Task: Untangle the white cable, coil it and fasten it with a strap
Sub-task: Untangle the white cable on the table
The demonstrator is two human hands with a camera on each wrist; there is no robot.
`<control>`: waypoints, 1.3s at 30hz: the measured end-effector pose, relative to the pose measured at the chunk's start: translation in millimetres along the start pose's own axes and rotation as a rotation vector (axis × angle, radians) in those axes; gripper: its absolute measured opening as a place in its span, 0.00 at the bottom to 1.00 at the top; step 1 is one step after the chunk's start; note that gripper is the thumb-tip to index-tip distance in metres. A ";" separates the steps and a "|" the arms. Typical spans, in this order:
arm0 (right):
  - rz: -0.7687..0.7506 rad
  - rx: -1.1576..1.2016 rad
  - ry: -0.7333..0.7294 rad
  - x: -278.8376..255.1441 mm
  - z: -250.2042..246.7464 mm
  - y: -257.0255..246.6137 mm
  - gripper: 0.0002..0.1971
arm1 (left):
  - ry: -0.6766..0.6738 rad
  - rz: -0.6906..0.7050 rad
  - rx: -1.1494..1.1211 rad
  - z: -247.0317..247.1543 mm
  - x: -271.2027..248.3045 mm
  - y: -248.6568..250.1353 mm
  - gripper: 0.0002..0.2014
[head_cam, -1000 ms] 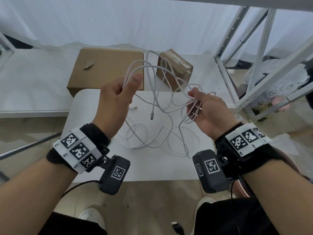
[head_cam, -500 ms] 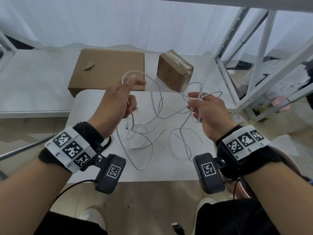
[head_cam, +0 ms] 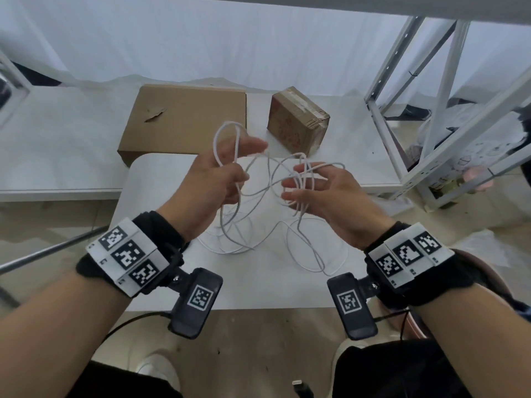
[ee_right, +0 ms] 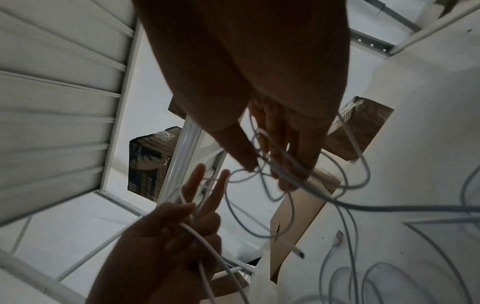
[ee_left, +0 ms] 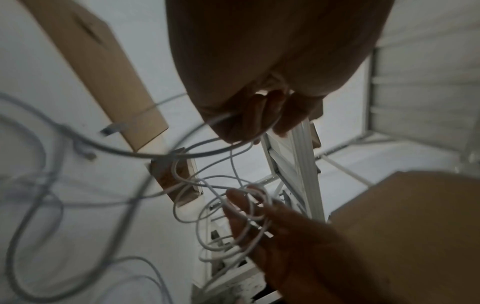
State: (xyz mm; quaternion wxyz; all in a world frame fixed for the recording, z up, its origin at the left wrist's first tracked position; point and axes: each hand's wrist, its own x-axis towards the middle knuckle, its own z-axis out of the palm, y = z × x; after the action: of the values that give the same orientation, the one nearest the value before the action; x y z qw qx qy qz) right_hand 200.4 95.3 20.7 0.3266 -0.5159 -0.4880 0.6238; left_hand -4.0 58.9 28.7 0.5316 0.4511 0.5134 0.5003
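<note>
The white cable [head_cam: 228,124] is a loose tangle strung between both hands, its lower loops lying on the small white table [head_cam: 258,288]. My left hand [head_cam: 230,170] grips several strands in curled fingers [ee_left: 259,115], with a loop standing up above the thumb; in the right wrist view two of its fingers [ee_right: 207,185] point straight out. My right hand [head_cam: 310,179] is open, fingers spread and straight [ee_right: 283,156], with cable loops draped round them. One plug [ee_right: 337,238] lies on the table. No strap is visible.
A flat cardboard box [head_cam: 184,122] and a small taped carton [head_cam: 296,122] sit on the white bench behind the table. A white metal rack [head_cam: 448,110] stands at the right. A dark plug [head_cam: 301,387] lies on the floor near my feet.
My right hand has let go of its pinch and spread its fingers inside the loops. My left hand has moved right, closer to the right hand, still holding strands.
</note>
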 end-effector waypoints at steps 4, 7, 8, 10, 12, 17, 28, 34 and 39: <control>0.001 -0.011 -0.086 -4.1 4.9 -2.2 0.12 | 0.114 0.068 0.297 -1.9 1.5 -4.6 0.24; -0.024 -0.057 -0.014 -1.9 3.8 -3.4 0.09 | 0.164 0.066 0.428 -9.6 6.2 -7.9 0.13; -0.025 -0.044 0.020 -0.9 2.8 -4.2 0.09 | 0.173 0.060 0.478 -11.1 7.6 -8.7 0.13; -0.031 0.006 0.092 0.3 1.1 -6.6 0.09 | 0.172 0.059 0.579 -11.3 7.8 -11.0 0.15; -0.045 0.037 0.153 0.8 -0.2 -8.4 0.08 | 0.172 0.072 0.690 -10.3 7.0 -13.9 0.19; -0.061 0.109 0.205 0.8 -4.0 -9.8 0.08 | 0.242 0.110 0.794 -10.2 6.4 -13.8 0.13; -0.109 0.142 0.373 4.6 -9.4 -7.9 0.12 | 0.183 0.184 0.959 -13.0 7.1 -18.3 0.08; -0.051 -0.024 0.290 6.5 -9.7 -2.2 0.02 | 0.273 0.161 0.931 -14.6 9.5 -18.6 0.13; -0.013 -0.017 0.268 7.0 -9.1 -3.3 0.04 | 0.288 0.158 0.665 -11.7 9.5 -12.2 0.16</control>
State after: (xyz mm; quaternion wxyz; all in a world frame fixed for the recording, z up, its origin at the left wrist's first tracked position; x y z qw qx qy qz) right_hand 207.0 105.1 21.6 0.3884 -0.5942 -0.4485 0.5432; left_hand -15.1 66.9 15.0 0.2379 0.5624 0.6811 0.4041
